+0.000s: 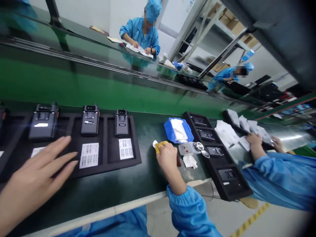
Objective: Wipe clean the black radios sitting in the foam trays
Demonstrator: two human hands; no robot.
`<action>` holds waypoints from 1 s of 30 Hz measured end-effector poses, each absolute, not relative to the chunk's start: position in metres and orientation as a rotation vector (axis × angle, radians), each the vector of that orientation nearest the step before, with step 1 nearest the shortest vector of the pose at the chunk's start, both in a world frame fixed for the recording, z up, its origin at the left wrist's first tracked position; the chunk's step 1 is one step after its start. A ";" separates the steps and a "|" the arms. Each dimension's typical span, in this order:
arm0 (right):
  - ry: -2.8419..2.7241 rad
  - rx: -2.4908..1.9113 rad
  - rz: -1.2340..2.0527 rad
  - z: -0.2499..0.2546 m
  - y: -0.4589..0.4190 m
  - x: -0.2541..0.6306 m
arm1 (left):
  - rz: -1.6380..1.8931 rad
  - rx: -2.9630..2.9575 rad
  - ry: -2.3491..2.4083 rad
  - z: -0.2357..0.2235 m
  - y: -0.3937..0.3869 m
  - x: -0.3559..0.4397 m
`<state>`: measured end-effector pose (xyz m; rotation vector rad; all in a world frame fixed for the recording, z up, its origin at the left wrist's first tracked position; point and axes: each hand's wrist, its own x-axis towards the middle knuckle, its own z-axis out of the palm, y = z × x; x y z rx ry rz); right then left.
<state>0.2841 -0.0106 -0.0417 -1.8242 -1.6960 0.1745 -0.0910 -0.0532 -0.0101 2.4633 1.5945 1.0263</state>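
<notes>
My left hand (40, 176) is over the left part of a black foam tray (103, 168), fingers stretched out and holding nothing. Near it are a black handheld radio (44, 123) and a white label sheet (89, 155). Two more radios, a middle one (90, 121) and a right one (121, 123), lie in their own compartments. My right hand (169, 159) is closed over the green bench, with yellow coverings on its fingertips. It pinches a small white wipe (154, 143). Beside it stand a clear bottle (187, 148) with a metal top and a crumpled tissue (190, 162).
A blue box (169, 130) holds white wipes. A second black tray (232, 192) with several devices juts over the bench's front edge. At right, a co-worker's blue sleeve (283, 174) and hands reach over white packets (244, 123). Another person (140, 33) works across the bench.
</notes>
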 end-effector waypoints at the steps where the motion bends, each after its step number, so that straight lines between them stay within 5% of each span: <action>1: -1.635 -1.761 0.272 -0.041 -0.009 0.281 | 1.034 2.483 1.569 -0.007 -0.054 -0.080; 11: -0.920 -1.039 1.403 -0.017 -0.035 0.193 | 0.824 1.462 1.167 0.001 -0.053 0.005; 15: -0.612 -0.927 1.694 -0.016 -0.043 0.168 | 0.992 1.195 1.027 -0.004 -0.054 0.017; 20: -0.717 -1.070 1.581 -0.025 -0.048 0.161 | 1.119 1.058 0.979 -0.004 -0.057 0.014; 26: -1.522 -1.207 0.555 -0.029 -0.066 0.163 | 1.142 0.931 1.067 0.000 -0.059 0.009; 30: -1.705 -1.168 0.284 -0.028 -0.069 0.158 | 1.121 0.880 1.029 -0.001 -0.058 0.008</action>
